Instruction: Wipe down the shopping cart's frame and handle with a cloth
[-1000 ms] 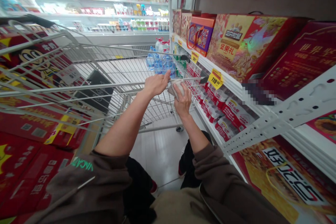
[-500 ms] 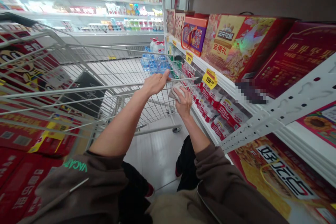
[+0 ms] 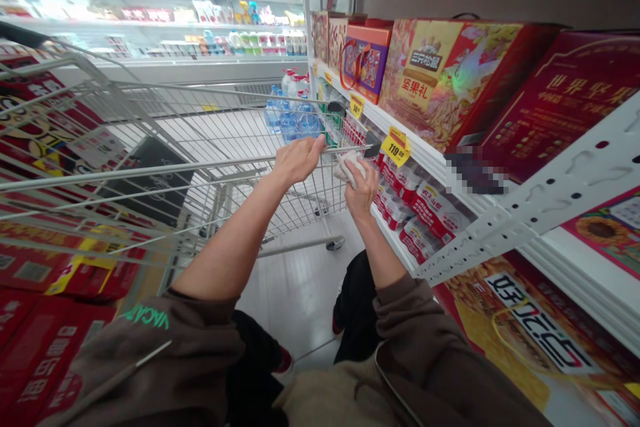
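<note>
A metal shopping cart (image 3: 220, 193) of pale wire lies on its side or stands slanted across the aisle; which one I cannot tell. My left hand (image 3: 300, 159) is wrapped round its upper rail, thumb along the top. Just to the right, my right hand (image 3: 362, 188) is closed on a crumpled whitish cloth (image 3: 349, 167), which is against or very near the cart's wire end, below the rail. A black corner piece (image 3: 373, 147) of the cart shows right above the cloth.
On the right, a white shelf (image 3: 430, 160) carries gift boxes (image 3: 445, 80), with wrapped bottle packs (image 3: 417, 207) underneath. Red cartons (image 3: 45, 353) are stacked at the left. Blue-tinted water bottles (image 3: 295, 117) stand beyond the cart, before a refrigerated display (image 3: 165, 67). A caster (image 3: 334, 243) is near my feet.
My right hand has moved right and slightly along the cart's end with the cloth. My left hand keeps its hold on the rail. The view has shifted slightly.
</note>
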Action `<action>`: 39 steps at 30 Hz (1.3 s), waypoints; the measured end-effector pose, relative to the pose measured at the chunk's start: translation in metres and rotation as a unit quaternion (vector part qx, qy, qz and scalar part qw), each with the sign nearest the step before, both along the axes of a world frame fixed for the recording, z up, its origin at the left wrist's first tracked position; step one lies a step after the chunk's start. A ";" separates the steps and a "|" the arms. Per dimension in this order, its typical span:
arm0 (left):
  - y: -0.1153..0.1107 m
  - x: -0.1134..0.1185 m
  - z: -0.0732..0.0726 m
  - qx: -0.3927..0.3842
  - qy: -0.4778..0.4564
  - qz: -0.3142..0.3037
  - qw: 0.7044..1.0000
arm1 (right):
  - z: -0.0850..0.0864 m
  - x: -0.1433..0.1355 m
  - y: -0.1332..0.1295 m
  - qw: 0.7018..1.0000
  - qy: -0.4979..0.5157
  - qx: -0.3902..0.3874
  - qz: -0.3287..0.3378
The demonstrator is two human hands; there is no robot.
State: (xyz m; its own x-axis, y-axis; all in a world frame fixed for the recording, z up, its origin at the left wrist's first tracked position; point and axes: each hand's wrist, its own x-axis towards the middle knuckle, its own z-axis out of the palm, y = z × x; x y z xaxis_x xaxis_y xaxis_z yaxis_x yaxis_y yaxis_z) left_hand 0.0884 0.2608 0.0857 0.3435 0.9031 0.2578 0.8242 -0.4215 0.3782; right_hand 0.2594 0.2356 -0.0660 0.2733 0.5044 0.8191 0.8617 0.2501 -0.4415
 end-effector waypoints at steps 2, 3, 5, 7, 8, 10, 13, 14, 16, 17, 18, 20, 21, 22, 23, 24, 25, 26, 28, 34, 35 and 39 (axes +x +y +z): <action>-0.001 0.002 0.000 0.007 -0.002 0.000 1.000 | 0.003 0.002 0.003 1.000 0.001 0.002 0.006; -0.002 0.003 0.000 0.011 0.001 0.003 1.000 | 0.003 0.003 0.004 1.000 0.001 -0.005 0.010; -0.005 0.005 0.000 0.016 0.012 0.010 1.000 | 0.000 0.006 0.004 0.999 0.002 -0.025 0.021; -0.007 0.005 -0.001 0.015 0.022 0.017 1.000 | -0.002 0.010 0.004 0.999 0.008 -0.041 0.025; -0.008 0.005 -0.001 0.015 0.025 0.017 0.999 | -0.002 0.014 0.005 0.999 0.014 -0.044 0.022; -0.007 0.004 -0.002 0.020 0.023 0.012 0.999 | -0.001 0.021 0.008 0.999 0.027 -0.041 0.011; -0.006 0.003 -0.004 0.031 0.021 0.003 0.999 | 0.000 0.031 0.014 0.999 0.035 -0.040 0.001; -0.006 0.002 -0.004 0.032 0.024 0.002 0.999 | -0.002 0.033 0.015 0.998 0.034 -0.046 0.001; -0.007 0.002 -0.004 0.030 0.033 0.001 0.999 | -0.009 0.035 0.013 0.998 0.031 -0.062 0.004; -0.007 0.001 -0.004 0.028 0.037 0.001 0.999 | -0.012 0.036 0.011 0.997 0.031 -0.068 0.006; -0.008 0.002 -0.004 0.026 0.040 0.001 0.999 | -0.014 0.037 0.008 0.997 0.033 -0.068 0.007; -0.009 0.002 -0.003 0.021 0.040 0.001 0.999 | -0.014 0.041 0.006 0.998 0.038 -0.051 0.001; -0.009 0.002 -0.002 0.020 0.037 0.000 0.999 | -0.011 0.044 0.006 0.999 0.039 -0.036 -0.005; -0.010 0.002 -0.002 0.020 0.032 0.000 0.999 | -0.007 0.046 0.007 0.999 0.039 -0.020 -0.011; -0.010 0.001 -0.003 0.022 0.027 0.001 0.999 | -0.004 0.048 0.010 0.999 0.037 -0.007 -0.015; -0.010 0.001 -0.003 0.026 0.023 0.000 0.999 | -0.002 0.049 0.012 0.999 0.035 0.002 -0.017; -0.010 0.001 -0.003 0.028 0.021 0.000 0.999 | -0.001 0.050 0.014 0.999 0.033 0.005 -0.017; -0.010 0.000 -0.004 0.029 0.022 -0.001 0.999 | -0.002 0.050 0.016 0.999 0.033 0.003 -0.015; -0.010 -0.001 -0.004 0.027 0.030 -0.002 0.999 | -0.009 0.051 0.015 0.999 0.040 -0.015 -0.008; -0.011 -0.001 -0.004 0.023 0.038 0.003 0.999 | -0.025 0.062 0.010 0.994 0.106 -0.013 -0.004; -0.011 -0.001 -0.003 0.024 0.040 0.000 0.999 | -0.024 0.063 0.011 0.993 0.116 -0.003 -0.006; -0.014 -0.012 0.000 0.026 0.073 -0.034 0.996 | -0.028 0.068 0.015 0.990 0.139 -0.031 0.014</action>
